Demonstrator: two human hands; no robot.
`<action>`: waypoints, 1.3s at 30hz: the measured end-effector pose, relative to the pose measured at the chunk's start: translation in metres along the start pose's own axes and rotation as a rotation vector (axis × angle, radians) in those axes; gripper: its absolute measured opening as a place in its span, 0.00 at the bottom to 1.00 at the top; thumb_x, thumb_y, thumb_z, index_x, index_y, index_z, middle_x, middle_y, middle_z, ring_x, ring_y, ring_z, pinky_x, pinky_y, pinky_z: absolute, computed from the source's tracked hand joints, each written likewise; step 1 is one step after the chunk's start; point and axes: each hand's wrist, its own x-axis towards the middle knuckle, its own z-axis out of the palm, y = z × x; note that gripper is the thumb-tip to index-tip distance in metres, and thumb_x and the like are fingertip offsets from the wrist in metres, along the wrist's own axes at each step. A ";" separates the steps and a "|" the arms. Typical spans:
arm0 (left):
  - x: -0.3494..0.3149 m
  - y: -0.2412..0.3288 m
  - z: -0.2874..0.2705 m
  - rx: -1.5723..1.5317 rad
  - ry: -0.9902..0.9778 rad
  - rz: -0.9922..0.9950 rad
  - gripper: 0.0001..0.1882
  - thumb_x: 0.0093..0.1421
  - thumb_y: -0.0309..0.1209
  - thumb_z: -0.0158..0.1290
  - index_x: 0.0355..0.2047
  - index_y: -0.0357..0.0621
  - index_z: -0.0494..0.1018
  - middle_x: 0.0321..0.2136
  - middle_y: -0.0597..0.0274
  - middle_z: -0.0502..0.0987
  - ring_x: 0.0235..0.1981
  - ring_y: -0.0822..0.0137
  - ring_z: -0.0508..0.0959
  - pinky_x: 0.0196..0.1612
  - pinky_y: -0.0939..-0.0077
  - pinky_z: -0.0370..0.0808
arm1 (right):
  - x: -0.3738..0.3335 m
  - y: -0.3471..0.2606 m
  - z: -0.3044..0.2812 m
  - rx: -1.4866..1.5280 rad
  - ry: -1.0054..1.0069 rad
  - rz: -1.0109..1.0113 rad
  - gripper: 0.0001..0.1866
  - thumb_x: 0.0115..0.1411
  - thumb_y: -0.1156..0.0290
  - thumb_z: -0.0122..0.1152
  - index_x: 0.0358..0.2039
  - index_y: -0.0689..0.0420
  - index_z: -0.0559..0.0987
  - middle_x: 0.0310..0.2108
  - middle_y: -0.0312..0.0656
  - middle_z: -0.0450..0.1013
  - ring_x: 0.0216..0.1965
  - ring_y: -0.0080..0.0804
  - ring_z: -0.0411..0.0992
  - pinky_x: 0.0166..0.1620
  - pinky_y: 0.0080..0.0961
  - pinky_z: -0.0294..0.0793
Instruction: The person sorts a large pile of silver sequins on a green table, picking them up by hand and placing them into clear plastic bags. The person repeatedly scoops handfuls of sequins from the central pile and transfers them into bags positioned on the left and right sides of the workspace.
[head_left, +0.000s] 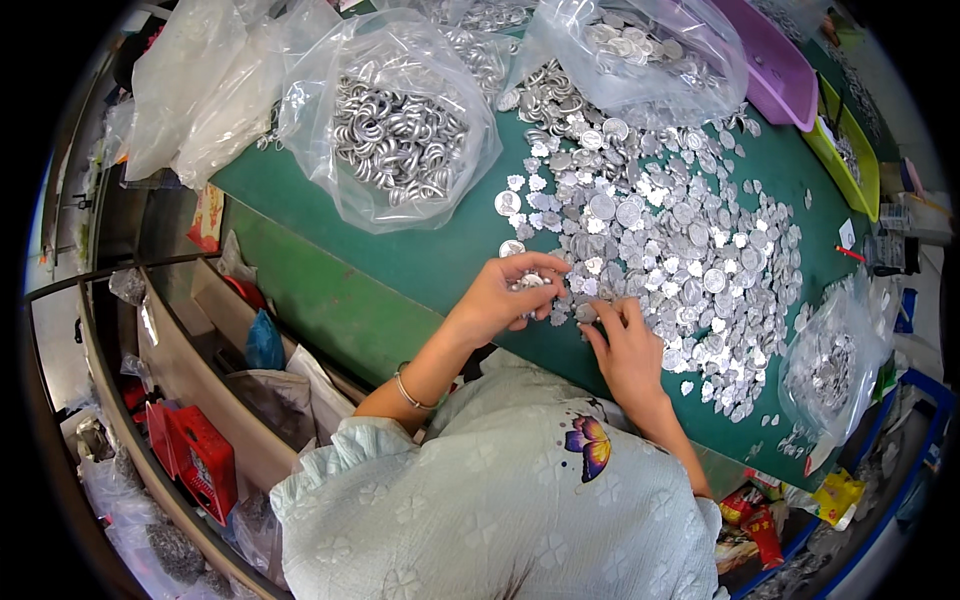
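A wide heap of small silver metal pieces [660,230], round discs and flower-shaped bits, covers the green table [430,250]. My left hand [505,295] is curled at the heap's near left edge with a few silver pieces [530,281] pinched in its fingers. My right hand [625,345] lies just to its right, fingers resting on the pieces at the heap's near edge, with a round piece [586,313] at its fingertips. A thin bracelet [405,390] circles my left wrist.
A clear bag of metal rings [395,125] stands at the back left, another bag of discs [640,50] at the back, a smaller one [830,365] at the right. Purple [780,70] and yellow-green [850,150] trays sit far right. Red boxes [195,460] lie below left.
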 end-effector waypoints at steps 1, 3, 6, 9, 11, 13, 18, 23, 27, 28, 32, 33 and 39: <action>0.000 -0.006 0.004 0.192 0.023 0.141 0.14 0.53 0.21 0.53 0.42 0.39 0.73 0.32 0.66 0.74 0.30 0.75 0.71 0.29 0.85 0.68 | -0.002 0.001 0.000 -0.015 0.012 -0.003 0.14 0.51 0.67 0.62 0.39 0.53 0.74 0.30 0.39 0.63 0.25 0.35 0.71 0.22 0.31 0.69; -0.004 -0.006 0.015 0.426 0.076 0.222 0.13 0.52 0.20 0.53 0.39 0.37 0.74 0.29 0.66 0.74 0.30 0.75 0.71 0.39 0.81 0.69 | -0.007 0.004 0.000 -0.044 0.037 -0.007 0.15 0.50 0.66 0.63 0.38 0.54 0.74 0.31 0.39 0.64 0.25 0.35 0.71 0.22 0.30 0.69; -0.008 -0.008 0.022 0.539 0.039 0.204 0.13 0.52 0.20 0.54 0.39 0.38 0.75 0.28 0.66 0.74 0.30 0.76 0.70 0.37 0.81 0.69 | -0.011 -0.005 0.007 -0.093 0.081 0.059 0.16 0.50 0.66 0.64 0.39 0.55 0.73 0.31 0.39 0.64 0.26 0.36 0.72 0.22 0.30 0.69; -0.012 -0.017 0.027 0.536 0.085 0.256 0.13 0.51 0.19 0.55 0.39 0.39 0.75 0.27 0.65 0.74 0.30 0.76 0.70 0.37 0.81 0.69 | -0.010 -0.014 0.013 -0.083 0.053 0.139 0.17 0.48 0.65 0.65 0.37 0.54 0.73 0.32 0.40 0.64 0.27 0.39 0.72 0.24 0.32 0.69; -0.016 -0.018 0.028 0.475 0.097 0.240 0.13 0.52 0.19 0.54 0.39 0.38 0.75 0.27 0.66 0.74 0.29 0.76 0.70 0.37 0.81 0.69 | -0.007 -0.013 0.013 0.002 0.049 0.159 0.16 0.47 0.67 0.66 0.34 0.55 0.71 0.32 0.40 0.64 0.27 0.41 0.72 0.26 0.34 0.70; -0.019 -0.020 0.028 0.437 0.105 0.261 0.12 0.52 0.20 0.54 0.39 0.38 0.75 0.28 0.67 0.74 0.29 0.76 0.70 0.35 0.82 0.69 | -0.005 -0.012 0.012 0.084 0.069 0.146 0.15 0.46 0.69 0.66 0.32 0.56 0.70 0.31 0.41 0.64 0.27 0.42 0.71 0.26 0.35 0.69; -0.034 -0.010 0.032 0.077 0.099 -0.101 0.12 0.56 0.23 0.53 0.42 0.39 0.73 0.30 0.65 0.74 0.29 0.77 0.72 0.24 0.86 0.68 | -0.003 0.007 0.022 0.353 0.241 -0.115 0.11 0.48 0.79 0.61 0.27 0.57 0.66 0.33 0.42 0.68 0.22 0.37 0.69 0.23 0.29 0.67; -0.038 -0.026 0.031 -0.400 -0.052 -0.164 0.14 0.59 0.27 0.51 0.45 0.38 0.71 0.32 0.62 0.75 0.30 0.73 0.75 0.21 0.85 0.73 | -0.005 0.031 -0.012 1.660 0.089 0.344 0.04 0.56 0.75 0.52 0.28 0.56 0.66 0.37 0.50 0.71 0.16 0.21 0.61 0.16 0.13 0.55; -0.038 -0.040 0.040 -0.561 -0.127 -0.273 0.13 0.60 0.28 0.49 0.44 0.38 0.70 0.33 0.60 0.75 0.30 0.71 0.76 0.24 0.82 0.77 | -0.008 0.035 -0.025 1.703 0.102 0.309 0.13 0.58 0.69 0.50 0.43 0.57 0.67 0.33 0.50 0.71 0.17 0.22 0.61 0.17 0.13 0.54; -0.038 -0.043 0.041 -0.570 -0.157 -0.277 0.12 0.60 0.28 0.49 0.44 0.38 0.71 0.33 0.61 0.75 0.31 0.71 0.76 0.24 0.82 0.77 | -0.008 0.032 -0.028 1.667 0.133 0.323 0.16 0.58 0.68 0.51 0.47 0.58 0.67 0.33 0.50 0.71 0.17 0.22 0.62 0.17 0.13 0.54; -0.038 -0.051 0.045 -0.535 -0.227 -0.325 0.11 0.60 0.34 0.49 0.40 0.42 0.72 0.31 0.64 0.75 0.30 0.73 0.76 0.25 0.81 0.75 | -0.010 0.044 -0.003 0.585 0.189 0.153 0.18 0.54 0.66 0.62 0.44 0.56 0.72 0.26 0.39 0.70 0.20 0.27 0.67 0.20 0.23 0.63; -0.039 -0.052 0.046 -0.518 -0.221 -0.328 0.11 0.61 0.34 0.49 0.40 0.42 0.72 0.31 0.63 0.76 0.30 0.73 0.76 0.25 0.81 0.75 | -0.009 0.030 -0.002 0.230 0.263 0.150 0.18 0.48 0.65 0.67 0.38 0.56 0.74 0.23 0.40 0.70 0.22 0.34 0.70 0.23 0.30 0.67; -0.046 -0.046 0.053 -0.497 -0.138 -0.350 0.13 0.62 0.38 0.47 0.39 0.41 0.72 0.29 0.63 0.76 0.28 0.72 0.77 0.26 0.80 0.75 | -0.009 0.002 0.002 -0.118 0.191 0.161 0.15 0.46 0.66 0.67 0.29 0.56 0.69 0.28 0.43 0.68 0.26 0.46 0.72 0.25 0.37 0.68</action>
